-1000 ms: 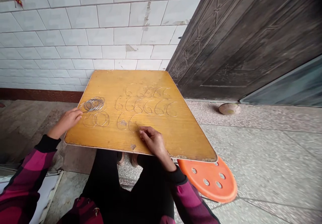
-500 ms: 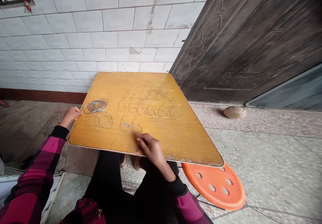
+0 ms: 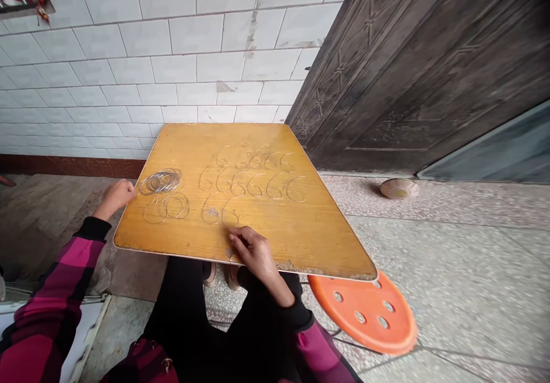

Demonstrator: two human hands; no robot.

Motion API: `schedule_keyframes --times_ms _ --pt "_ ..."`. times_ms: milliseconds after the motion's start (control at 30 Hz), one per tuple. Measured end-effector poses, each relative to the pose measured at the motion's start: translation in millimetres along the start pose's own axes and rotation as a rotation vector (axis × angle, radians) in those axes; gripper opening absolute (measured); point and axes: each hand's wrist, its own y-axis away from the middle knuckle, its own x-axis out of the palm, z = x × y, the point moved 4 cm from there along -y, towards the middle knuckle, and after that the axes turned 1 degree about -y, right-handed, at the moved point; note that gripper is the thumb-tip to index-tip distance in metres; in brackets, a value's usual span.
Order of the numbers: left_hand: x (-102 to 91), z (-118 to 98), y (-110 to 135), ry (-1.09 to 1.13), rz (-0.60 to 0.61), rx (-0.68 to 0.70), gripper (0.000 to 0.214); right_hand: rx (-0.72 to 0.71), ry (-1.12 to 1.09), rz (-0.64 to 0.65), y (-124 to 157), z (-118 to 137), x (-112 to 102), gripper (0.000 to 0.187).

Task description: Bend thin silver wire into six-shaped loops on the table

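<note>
My left hand [image 3: 117, 197] is at the left edge of the yellow wooden table [image 3: 296, 234], its fingers curled closed. A tangled pile of thin wire rings [image 3: 161, 181] lies just beside its fingertips; whether a strand is between them is too small to tell. Some looser wire rings [image 3: 175, 206] lie nearer me. My right hand [image 3: 255, 254] rests over the near edge, thumb and index finger pinched together by the bottom of a curved wire [image 3: 231, 218]. What the pinch holds is hidden. Several more curved wires [image 3: 254, 185], shaped like sixes, lie in rows across the middle.
An orange stool [image 3: 365, 317] with round holes stands under the table's right corner. A white tiled wall [image 3: 180, 67] is behind the table, and a dark carved door [image 3: 395, 85] at the right. A roundish pale object [image 3: 399, 188] lies by the door.
The view has shifted slightly, so everything sits a little further left. Both hands keep nearly the same place over the table, and the wires lie as before.
</note>
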Motion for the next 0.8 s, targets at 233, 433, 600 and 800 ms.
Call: schedule_keyframes --times_ms 233,433,600,800 --pt "-39.8 -60.1 6.9 -0.199 -0.099 0.142 0.018 0.013 -0.049 0.020 -4.8 0.8 0.2 0.021" --pt "-46.6 -105.7 7.2 -0.215 -0.115 0.367 0.027 -0.035 -0.123 0.025 -28.9 36.5 1.3 0.018" --pt "-41.9 -135.4 8.6 -0.220 -0.107 0.492 0.028 -0.144 -0.223 0.021 -83.2 74.9 29.1 0.026" --pt "-32.3 -145.4 6.9 -0.164 -0.089 0.518 0.026 -0.174 -0.120 0.106 -145.7 93.7 77.1 0.023"
